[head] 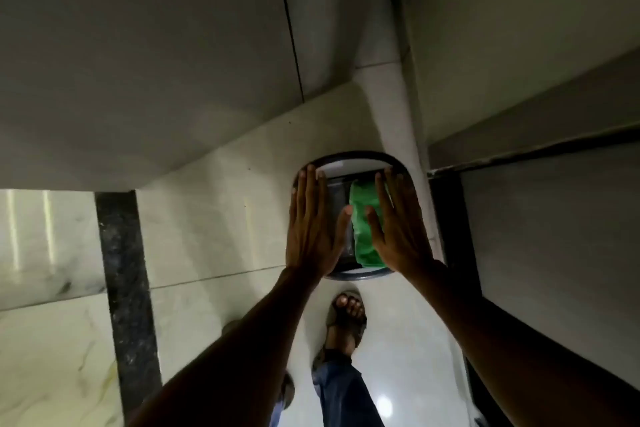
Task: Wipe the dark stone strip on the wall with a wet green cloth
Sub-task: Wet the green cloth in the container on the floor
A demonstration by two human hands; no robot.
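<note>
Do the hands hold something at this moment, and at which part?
Nothing is held. The left hand and right hand are flat and open above the bucket; the green cloth lies inside it, ungrasped.

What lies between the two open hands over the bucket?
In the head view, the green cloth in the bucket shows between left hand and right hand.
</note>
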